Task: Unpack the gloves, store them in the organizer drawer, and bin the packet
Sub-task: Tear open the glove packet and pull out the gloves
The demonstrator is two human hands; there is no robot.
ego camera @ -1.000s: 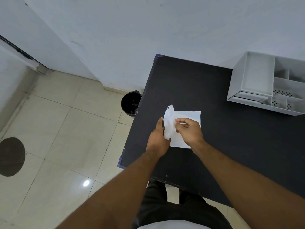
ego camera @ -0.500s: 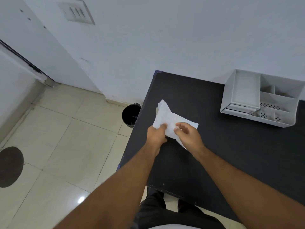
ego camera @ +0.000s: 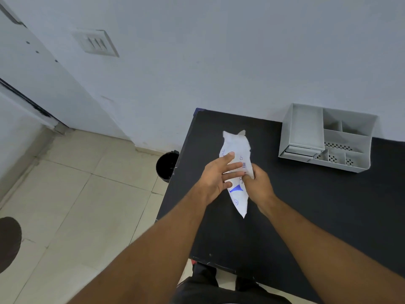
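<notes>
A white glove packet (ego camera: 236, 148) with blue print is held upright above the black table (ego camera: 306, 205), bent lengthwise, its torn top edge pointing away from me. My right hand (ego camera: 258, 185) pinches its right side near the middle. My left hand (ego camera: 217, 176) lies against its left face with the fingers spread across the print. No gloves show outside the packet. The white organizer (ego camera: 328, 137) stands at the table's far right, its small drawer (ego camera: 300, 150) at the lower left front pushed in.
A black bin (ego camera: 167, 164) stands on the tiled floor just left of the table's left edge. A white wall runs behind the table, with a switch plate (ego camera: 95, 42) high up. A dark round patch (ego camera: 8, 240) marks the floor at far left.
The packet has been lifted off the table and turned on end. My left hand went from pinching its corner to lying spread against it. The view tilted upward.
</notes>
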